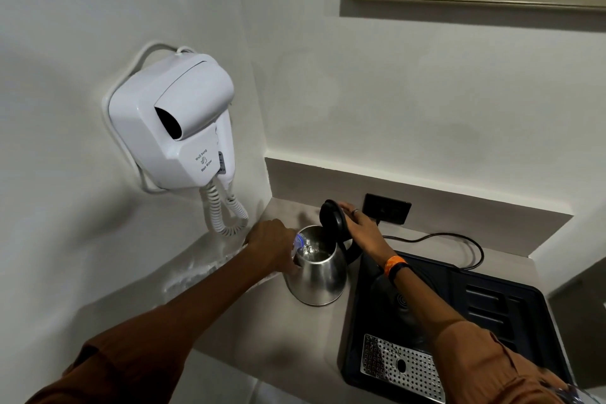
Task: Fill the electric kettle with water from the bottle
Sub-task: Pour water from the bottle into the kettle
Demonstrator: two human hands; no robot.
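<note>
Brown-sleeved left hand (270, 244) is gripping tilted clear plastic bottle (196, 267), pouring into steel kettle (319, 272) while right hand (359, 226) is pinning black lid (333, 218) open.

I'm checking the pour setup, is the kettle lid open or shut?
Open. The black lid stands raised behind the kettle mouth, the right hand on it, while the left hand tips the bottle in.

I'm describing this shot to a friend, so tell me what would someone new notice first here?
First, the big white wall-hung hair dryer on the left wall, its coiled cord dangling to the counter. Next, the steel kettle on the counter in the middle: the left hand tips a clear bottle into its mouth while the right hand holds the black lid up. To the right lies a black tray with a perforated metal grate.
</note>
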